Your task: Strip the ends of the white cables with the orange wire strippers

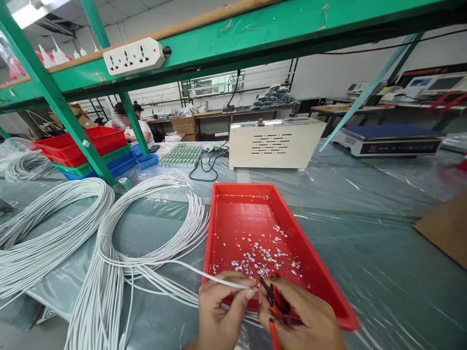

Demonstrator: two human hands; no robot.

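Note:
Near the front rim of a red tray (241, 214), my left hand (222, 308) pinches a white cable (204, 272) close to its end. Beside it, my right hand (306, 311) grips a pair of cutting pliers (272, 296) with orange handles, their jaws at the cable tip. Whether the jaws touch the cable, I cannot make out. Small silvery scraps (262, 257) lie scattered on the tray's floor. The held cable runs left to a large coil of white cables (105, 243), whose loose ends point toward the tray.
Another cable coil (54, 218) lies at far left, before stacked red, green and blue trays (83, 146). Behind the red tray stand a cream metal box (273, 146) and a scale (390, 140). A green shelf frame (255, 36) crosses overhead. A person (144, 131) sits farther back.

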